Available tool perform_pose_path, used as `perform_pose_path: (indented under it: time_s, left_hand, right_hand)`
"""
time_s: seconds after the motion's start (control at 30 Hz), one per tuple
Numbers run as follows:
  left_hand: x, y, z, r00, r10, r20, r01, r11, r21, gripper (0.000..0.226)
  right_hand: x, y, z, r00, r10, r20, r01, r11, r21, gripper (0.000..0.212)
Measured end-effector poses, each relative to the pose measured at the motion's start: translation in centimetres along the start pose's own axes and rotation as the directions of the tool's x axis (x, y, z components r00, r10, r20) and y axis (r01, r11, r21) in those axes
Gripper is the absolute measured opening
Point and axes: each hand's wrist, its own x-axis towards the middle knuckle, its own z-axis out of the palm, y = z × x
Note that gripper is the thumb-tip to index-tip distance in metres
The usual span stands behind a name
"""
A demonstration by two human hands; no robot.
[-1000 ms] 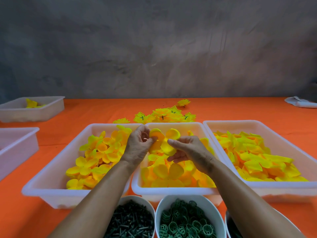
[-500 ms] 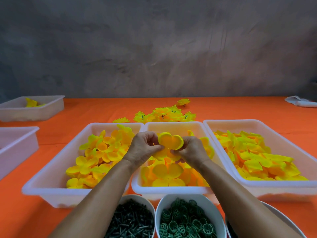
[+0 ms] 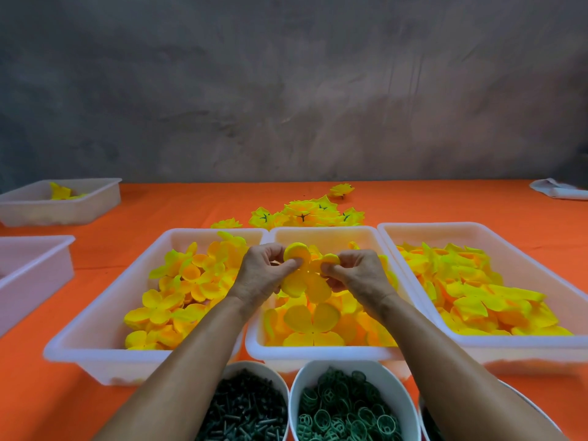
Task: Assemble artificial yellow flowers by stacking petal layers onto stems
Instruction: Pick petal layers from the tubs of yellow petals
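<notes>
1. Left hand (image 3: 262, 278) pinched the upper left lobe of a yellow petal layer (image 3: 305, 276), thumb pressed on its face, fingers curled behind.
2. Right hand (image 3: 356, 275) pinched the upper right lobe of the same layer, thumb on top, fingers curled underneath.
3. Petal layer was held in the air between both hands, spread out flat, above the far half of the middle tray (image 3: 321, 353); not touching the loose petals in that tray.
4. Middle tray held large rounded petal layers. Left tray (image 3: 95, 354) held smaller rounded petals; right tray (image 3: 525, 348) held pointed yellow pieces.
5. Nearest the person: a white bowl of dark stems (image 3: 245, 412) just beside a white bowl of green rings (image 3: 346, 412).
6. Finished flowers (image 3: 305, 214) lay in a cluster on the orange table (image 3: 159, 205) beyond the trays.
7. Whether a stem was inside the held layer: cannot tell.
</notes>
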Motion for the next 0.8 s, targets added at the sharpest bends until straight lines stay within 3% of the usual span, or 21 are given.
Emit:
perform_pose_path:
  time_s: [0.27,0.4,0.47,0.67,0.8]
  left_hand:
    - [0.13,-0.14,-0.12,0.999,-0.031,0.036,0.033,0.998,-0.044,0.021]
    - [0.22,-0.20,-0.08,0.998,-0.062,0.013,0.063,0.993,-0.096,0.029]
    - [0.17,-0.18,-0.08,0.998,-0.061,0.000,0.060,0.994,-0.090,0.030]
    - [0.03,0.08,-0.29,0.999,-0.048,-0.015,0.045,0.989,-0.140,0.019]
    - [0.19,0.00,-0.33,0.992,-0.079,-0.102,0.050,0.963,-0.265,0.010]
  right_hand:
    - [0.07,0.17,-0.02,1.000,0.009,-0.015,-0.010,0.997,-0.073,0.019]
    - [-0.03,-0.04,0.18,0.997,-0.029,0.065,0.026,0.999,0.045,0.008]
    - [0.02,-0.12,0.14,0.994,-0.023,0.107,0.012,0.995,0.100,0.016]
    - [0.07,0.03,0.04,0.999,-0.040,0.031,0.038,0.996,0.081,0.008]
    - [0.16,0.03,0.10,0.988,0.037,0.150,-0.053,0.993,0.107,0.009]
